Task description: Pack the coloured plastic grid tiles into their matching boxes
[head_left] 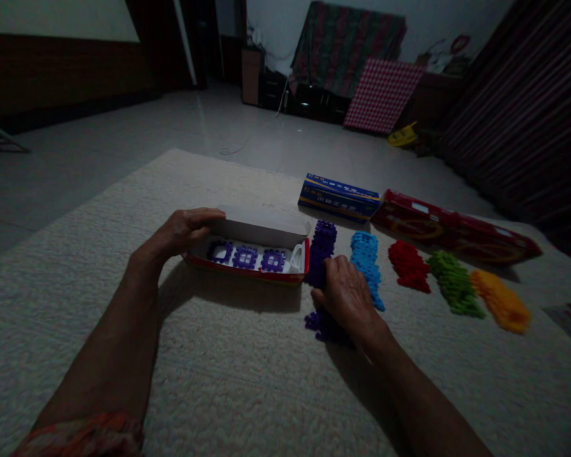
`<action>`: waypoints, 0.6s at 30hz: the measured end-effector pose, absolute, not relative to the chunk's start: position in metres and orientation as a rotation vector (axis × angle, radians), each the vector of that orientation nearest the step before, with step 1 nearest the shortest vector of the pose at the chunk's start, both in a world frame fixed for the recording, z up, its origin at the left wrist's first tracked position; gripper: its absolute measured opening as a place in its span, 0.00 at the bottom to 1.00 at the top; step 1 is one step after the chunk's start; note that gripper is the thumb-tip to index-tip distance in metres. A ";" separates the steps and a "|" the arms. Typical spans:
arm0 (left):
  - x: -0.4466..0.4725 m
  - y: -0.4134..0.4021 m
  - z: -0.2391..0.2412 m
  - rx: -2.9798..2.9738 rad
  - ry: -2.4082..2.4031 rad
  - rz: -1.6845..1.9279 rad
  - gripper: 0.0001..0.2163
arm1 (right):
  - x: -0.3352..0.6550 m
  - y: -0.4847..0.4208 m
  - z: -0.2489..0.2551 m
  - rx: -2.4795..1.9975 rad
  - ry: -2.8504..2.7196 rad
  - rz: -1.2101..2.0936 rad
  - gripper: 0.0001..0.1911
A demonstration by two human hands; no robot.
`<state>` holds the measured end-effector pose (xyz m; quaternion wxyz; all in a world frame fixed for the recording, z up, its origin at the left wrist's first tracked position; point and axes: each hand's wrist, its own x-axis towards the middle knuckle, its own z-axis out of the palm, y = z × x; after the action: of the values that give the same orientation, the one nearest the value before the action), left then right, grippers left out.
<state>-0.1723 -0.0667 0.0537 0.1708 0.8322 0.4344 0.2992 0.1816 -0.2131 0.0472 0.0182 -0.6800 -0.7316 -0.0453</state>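
Observation:
A long open cardboard box (247,274) with red sides and a white inside lies in front of me, its flap (261,223) raised at the back. My left hand (183,231) grips the box's left end, fingers over the top. Inside are three purple square building blocks (245,257) with notched edges, laid in a row, and a white cord (297,259) at the right end. My right hand (347,295) is closed over the purple block pile (323,244) right of the box. More purple blocks (326,327) lie below that hand. Its fingertips are partly hidden.
To the right lie piles of light blue blocks (367,260), red blocks (408,265), green blocks (454,282) and orange blocks (502,301). Behind them stand a blue box (339,198) and red boxes (450,228). All rest on a pale quilted mat (228,374) over a tiled floor (190,127).

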 end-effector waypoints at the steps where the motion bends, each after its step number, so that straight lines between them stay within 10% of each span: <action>1: -0.172 -0.067 0.054 2.363 1.236 0.855 0.19 | 0.181 -0.213 0.047 -2.125 -2.265 -0.148 0.17; 18: -0.170 -0.068 0.058 2.292 1.235 0.914 0.22 | 0.200 -0.210 0.060 -2.062 -2.149 -0.204 0.16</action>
<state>-0.1701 -0.0681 0.0576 0.1899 0.8156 0.4393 0.3253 0.2000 -0.2104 0.0601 0.0780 -0.6886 -0.7177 -0.0680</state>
